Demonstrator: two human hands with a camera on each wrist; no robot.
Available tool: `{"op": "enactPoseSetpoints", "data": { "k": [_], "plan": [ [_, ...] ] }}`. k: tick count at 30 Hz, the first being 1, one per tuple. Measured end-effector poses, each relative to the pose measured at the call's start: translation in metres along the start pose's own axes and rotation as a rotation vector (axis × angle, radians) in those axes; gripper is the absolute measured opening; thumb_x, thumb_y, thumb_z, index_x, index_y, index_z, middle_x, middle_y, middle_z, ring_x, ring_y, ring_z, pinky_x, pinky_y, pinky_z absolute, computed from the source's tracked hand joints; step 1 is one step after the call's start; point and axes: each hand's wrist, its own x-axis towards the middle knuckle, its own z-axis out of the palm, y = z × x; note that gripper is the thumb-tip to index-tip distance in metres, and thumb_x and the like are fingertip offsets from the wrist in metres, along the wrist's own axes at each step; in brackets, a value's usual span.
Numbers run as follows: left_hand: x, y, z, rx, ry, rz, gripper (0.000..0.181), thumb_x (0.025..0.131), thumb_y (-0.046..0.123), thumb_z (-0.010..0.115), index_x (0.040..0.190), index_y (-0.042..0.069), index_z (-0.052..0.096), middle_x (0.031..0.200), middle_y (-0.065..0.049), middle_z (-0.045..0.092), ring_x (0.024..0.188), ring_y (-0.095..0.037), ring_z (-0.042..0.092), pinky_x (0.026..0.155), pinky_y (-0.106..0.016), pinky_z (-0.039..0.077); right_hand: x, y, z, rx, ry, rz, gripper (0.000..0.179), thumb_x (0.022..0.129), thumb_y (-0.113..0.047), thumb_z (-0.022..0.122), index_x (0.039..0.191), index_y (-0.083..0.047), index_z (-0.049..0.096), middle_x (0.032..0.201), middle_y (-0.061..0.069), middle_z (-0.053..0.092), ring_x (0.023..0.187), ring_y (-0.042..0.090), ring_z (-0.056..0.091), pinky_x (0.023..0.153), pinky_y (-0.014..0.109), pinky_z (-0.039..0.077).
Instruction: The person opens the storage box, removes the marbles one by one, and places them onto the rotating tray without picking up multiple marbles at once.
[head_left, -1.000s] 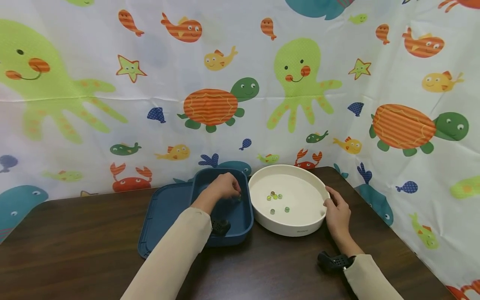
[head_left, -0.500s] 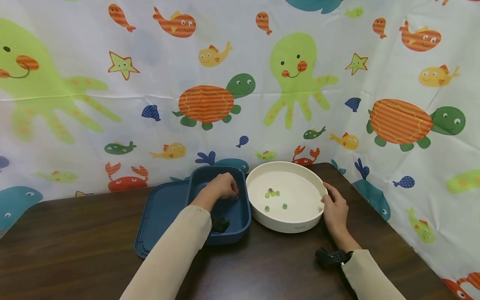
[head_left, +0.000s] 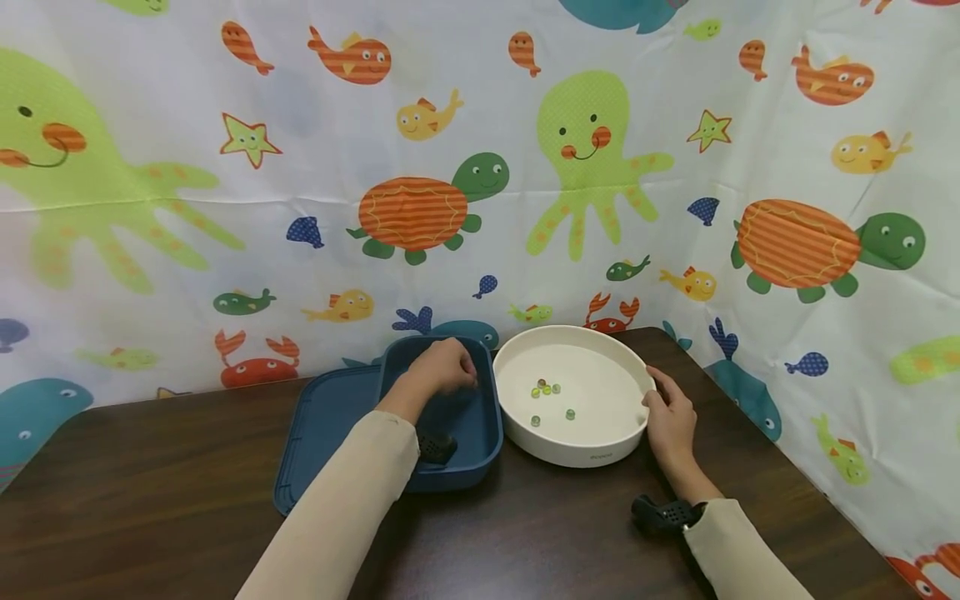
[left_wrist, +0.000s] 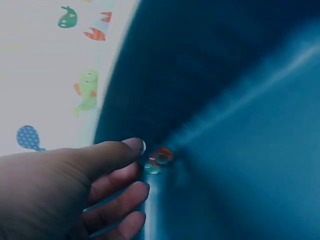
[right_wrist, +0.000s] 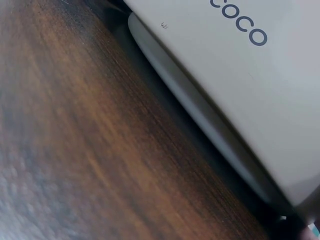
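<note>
My left hand (head_left: 441,368) reaches into the deep blue bin (head_left: 480,462). In the left wrist view its thumb and bent fingers stand a little apart, nothing plainly visible between them. A reddish-orange marble (left_wrist: 161,157) and a green marble (left_wrist: 152,169) lie just beyond the fingertips, against the bin's inner edge; whether a finger touches them I cannot tell. My right hand (head_left: 670,417) grips the right rim of a round white tray (head_left: 600,375), thumb over the edge. Several small glass marbles (head_left: 547,389) lie inside this tray, left of its middle.
A flat blue lid (head_left: 318,433) lies left of the bin, partly under my left sleeve. Bin and tray stand side by side on the dark wooden table (head_left: 555,533). Behind and to the right hangs a curtain (head_left: 450,83) with sea animals.
My left hand has risen slightly inside the bin; a glint of a marble by its fingertips one second ago no longer shows. The right hand stays on the tray, and the head view has shifted slightly.
</note>
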Motion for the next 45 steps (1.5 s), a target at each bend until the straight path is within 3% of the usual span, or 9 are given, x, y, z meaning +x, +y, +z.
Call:
{"op": "enactPoseSetpoints", "data": {
  "k": [6, 11, 16, 22, 26, 30, 36, 45],
  "plan": [
    [-0.004, 0.021, -0.011, -0.05, 0.037, 0.072, 0.014, 0.092, 0.019, 0.074, 0.099, 0.009, 0.079, 0.097, -0.007, 0.075, 0.083, -0.019, 0.064, 0.072, -0.032, 0.054, 0.001, 0.002, -0.004, -0.007, -0.002, 0.008, 0.054, 0.094, -0.011, 0.041, 0.146, -0.01, 0.054, 0.154, 0.014, 0.051, 0.138, 0.034, 0.052, 0.112, 0.053, 0.042],
    [-0.006, 0.047, -0.01, -0.096, 0.034, 0.116, 0.016, 0.093, 0.021, 0.074, 0.101, 0.008, 0.078, 0.1, -0.008, 0.074, 0.082, -0.018, 0.063, 0.071, -0.03, 0.053, 0.001, 0.004, -0.006, -0.018, 0.002, 0.007, 0.053, 0.094, -0.011, 0.041, 0.146, -0.011, 0.054, 0.154, 0.014, 0.05, 0.139, 0.035, 0.051, 0.114, 0.054, 0.041],
    [-0.005, 0.067, -0.001, -0.117, 0.005, 0.135, 0.013, 0.092, 0.02, 0.074, 0.098, 0.009, 0.077, 0.095, -0.007, 0.074, 0.077, -0.017, 0.06, 0.066, -0.027, 0.05, 0.0, 0.005, -0.006, -0.02, 0.008, 0.002, 0.053, 0.094, -0.011, 0.041, 0.145, -0.011, 0.055, 0.153, 0.014, 0.051, 0.138, 0.035, 0.051, 0.113, 0.054, 0.042],
    [0.002, 0.083, 0.02, -0.062, -0.007, 0.189, 0.009, 0.091, 0.019, 0.075, 0.094, 0.01, 0.077, 0.092, -0.004, 0.075, 0.08, -0.015, 0.062, 0.073, -0.028, 0.052, 0.0, 0.005, -0.005, -0.012, 0.007, -0.004, 0.053, 0.094, -0.01, 0.042, 0.145, -0.011, 0.055, 0.152, 0.014, 0.053, 0.135, 0.033, 0.053, 0.11, 0.052, 0.043],
    [0.004, 0.094, 0.033, -0.018, -0.013, 0.223, 0.008, 0.091, 0.018, 0.076, 0.09, 0.01, 0.078, 0.087, -0.003, 0.074, 0.076, -0.013, 0.059, 0.071, -0.025, 0.05, 0.0, 0.004, -0.004, -0.007, 0.007, -0.008, 0.053, 0.093, -0.01, 0.043, 0.145, -0.012, 0.055, 0.151, 0.014, 0.053, 0.133, 0.032, 0.053, 0.109, 0.051, 0.044],
    [0.009, 0.098, 0.045, -0.002, -0.03, 0.237, 0.008, 0.09, 0.017, 0.076, 0.089, 0.009, 0.078, 0.085, -0.002, 0.073, 0.073, -0.011, 0.057, 0.067, -0.022, 0.047, 0.0, 0.004, -0.003, -0.007, 0.003, -0.006, 0.054, 0.093, -0.01, 0.042, 0.145, -0.012, 0.055, 0.151, 0.013, 0.053, 0.133, 0.033, 0.054, 0.109, 0.052, 0.044],
    [0.012, 0.096, 0.059, 0.01, -0.056, 0.198, 0.006, 0.089, 0.015, 0.076, 0.086, 0.01, 0.078, 0.082, -0.001, 0.073, 0.068, -0.011, 0.055, 0.063, -0.023, 0.044, 0.0, 0.003, -0.001, -0.004, -0.002, -0.005, 0.054, 0.093, -0.011, 0.042, 0.146, -0.012, 0.055, 0.152, 0.013, 0.052, 0.135, 0.034, 0.053, 0.111, 0.053, 0.044],
    [0.013, 0.091, 0.068, 0.045, -0.034, 0.162, 0.01, 0.088, 0.015, 0.077, 0.079, 0.013, 0.075, 0.081, 0.002, 0.071, 0.072, -0.013, 0.058, 0.071, -0.027, 0.048, 0.001, 0.002, 0.001, 0.0, 0.002, -0.007, 0.053, 0.093, -0.01, 0.042, 0.144, -0.011, 0.056, 0.152, 0.013, 0.053, 0.135, 0.034, 0.053, 0.111, 0.053, 0.043]
  ]
}}
